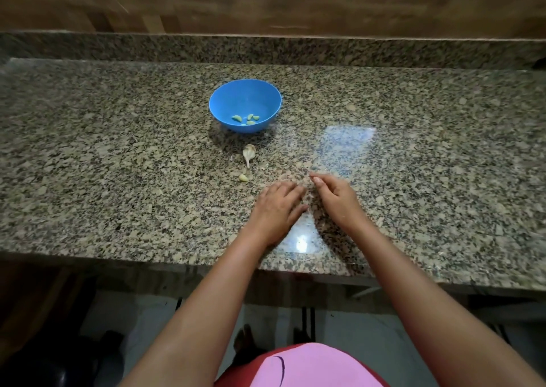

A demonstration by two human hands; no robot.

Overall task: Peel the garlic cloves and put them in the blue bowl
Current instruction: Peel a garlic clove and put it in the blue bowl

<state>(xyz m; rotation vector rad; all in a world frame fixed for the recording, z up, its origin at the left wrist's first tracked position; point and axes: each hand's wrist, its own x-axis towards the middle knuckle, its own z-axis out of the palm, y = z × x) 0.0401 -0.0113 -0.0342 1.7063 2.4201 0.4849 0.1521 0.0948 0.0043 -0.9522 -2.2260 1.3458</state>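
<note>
The blue bowl (224,97) stands on the granite counter and holds several peeled garlic cloves (249,118). In front of it lies the leftover garlic stem with papery skin (249,152). A single pale clove (243,177) lies a little nearer to me. My left hand (277,206) rests palm down on the counter with straight fingers, to the right of that clove. Beside it, my right hand (335,199) hovers with bent fingers, thumb and forefinger close together. Blur hides whether they pinch anything.
The granite counter (118,165) runs wide to both sides, with a raised granite lip and a wooden wall behind. Its front edge is just under my forearms. Bright reflections lie to the right of the bowl and between my wrists.
</note>
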